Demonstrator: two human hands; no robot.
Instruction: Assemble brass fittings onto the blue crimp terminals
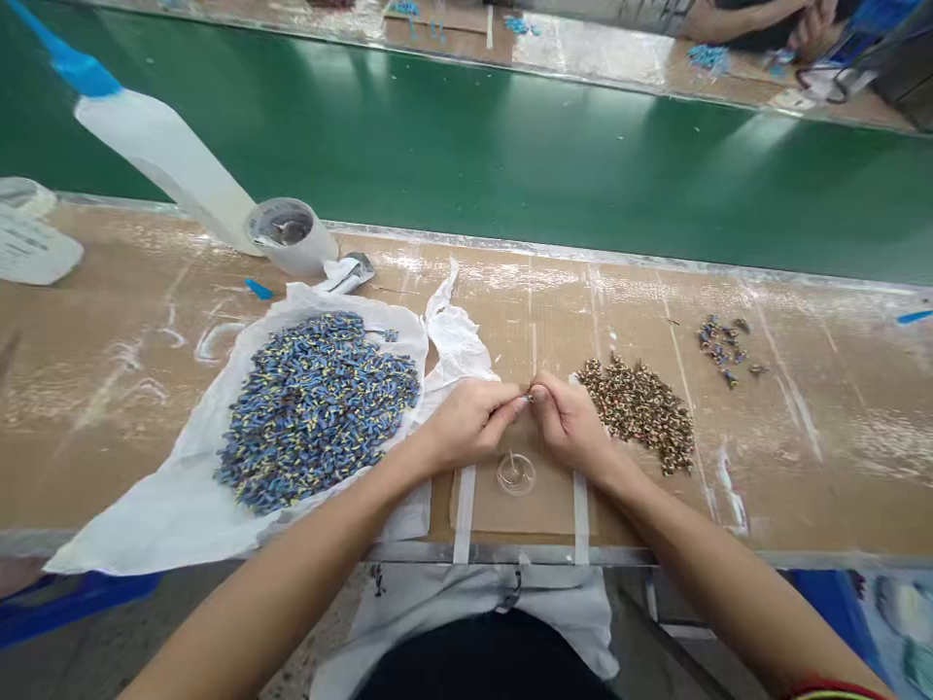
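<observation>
White container (36, 248): on the workbench (627, 301), well left of the clear dish (519, 481); cut off by the view's edge;
White bottle (164, 160): beyond the clear dish and to its left, blue nozzle (84, 73) on top; its base is just beside the white cup (310, 245);
White cup: beyond the clear dish, also to its left; something greyish shows inside, too small to tell;
Blue-and-yellow pile (313, 408): left of the clear dish; many small pieces heaped on a crumpled white sheet (156, 506);
Left hand (473, 418): just beyond the clear dish, on its left side; thumb and forefinger pinch a tiny piece (530, 397);
Tiny piece: just beyond the clear dish, between the fingertips of both hands; mostly hidden, bluish where it shows;
Clear dish: round; a thin stick-like thing shows in it;
Right hand (572, 423): just beyond the clear dish, on its right side; fingers curled narrow, fingertips on the same tiny piece;
Brown-gold pile (641, 408): right of the clear dish, near the right hand; small pieces heaped loosely;
Small cluster (718, 345): farther right of the clear dish and beyond it; apart from the brown-gold pile;
Co-worker's hands (812, 29): well beyond the clear dish, to its right, across the green surface (466, 146); too blurred to tell what they hold.
</observation>
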